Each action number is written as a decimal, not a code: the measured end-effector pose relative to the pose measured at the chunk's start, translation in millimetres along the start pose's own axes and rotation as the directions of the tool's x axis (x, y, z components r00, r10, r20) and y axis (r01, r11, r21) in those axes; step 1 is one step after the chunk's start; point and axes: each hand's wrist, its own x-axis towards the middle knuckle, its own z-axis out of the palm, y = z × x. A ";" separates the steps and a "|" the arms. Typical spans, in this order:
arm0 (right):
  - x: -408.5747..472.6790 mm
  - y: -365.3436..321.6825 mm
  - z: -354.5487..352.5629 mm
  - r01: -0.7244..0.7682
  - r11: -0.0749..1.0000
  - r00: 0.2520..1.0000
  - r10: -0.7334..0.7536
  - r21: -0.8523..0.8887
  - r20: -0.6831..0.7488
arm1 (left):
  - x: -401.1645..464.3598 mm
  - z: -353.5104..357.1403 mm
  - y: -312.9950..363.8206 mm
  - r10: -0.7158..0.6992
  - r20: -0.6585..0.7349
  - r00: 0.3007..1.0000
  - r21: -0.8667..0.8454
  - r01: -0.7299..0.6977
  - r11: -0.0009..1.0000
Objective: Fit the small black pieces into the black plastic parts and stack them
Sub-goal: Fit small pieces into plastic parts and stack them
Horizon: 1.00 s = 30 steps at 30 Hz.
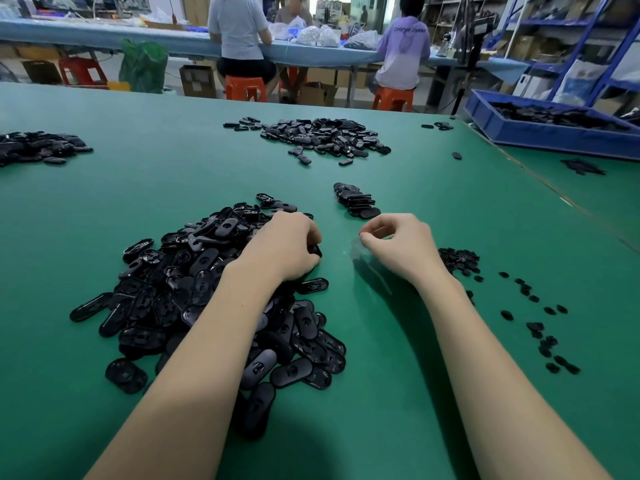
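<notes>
While the left hand (282,244) curls over the right edge of the big heap of black plastic parts (214,292) at centre frame, gripping one dark part under its fingers, the right hand (398,245) hovers just right of it above the green table (398,393), fingers curled with thumb and forefinger nearly meeting; whether they pinch anything I cannot tell. Small black pieces (460,259) lie scattered at right. A short stack (356,200) sits just above the hands.
</notes>
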 end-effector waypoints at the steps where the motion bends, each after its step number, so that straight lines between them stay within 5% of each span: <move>1: 0.0 -0.3 -1.7 -0.001 1.000 1.000 0.001 0.016 0.000 | -0.8 -0.4 0.6 0.006 -0.005 1.000 -0.008 -0.006 1.000; 8: -0.8 -3.6 -6.1 -0.005 0.986 0.998 -0.006 0.168 0.066 | -1.4 -2.1 7.3 -0.088 -0.179 0.980 -0.333 0.024 0.943; 15: -6.3 -8.5 -13.8 -0.042 0.945 0.958 -0.054 0.324 0.282 | -2.3 1.4 16.6 -0.176 -0.054 0.983 -0.741 0.079 0.667; 19: -5.7 -5.5 -16.7 -0.047 0.937 0.964 -0.048 0.347 0.260 | -1.9 3.9 18.4 -0.136 0.000 0.991 -0.753 0.089 0.652; 25: -2.6 -0.4 -31.5 -0.090 0.952 0.962 0.007 0.292 0.273 | -3.3 4.2 18.9 -0.070 -0.003 0.998 -0.603 0.054 0.796; 30: 4.1 17.6 -58.9 -0.102 0.994 0.994 0.100 0.049 0.041 | -4.1 5.0 17.8 -0.069 -0.032 0.997 -0.527 0.042 0.849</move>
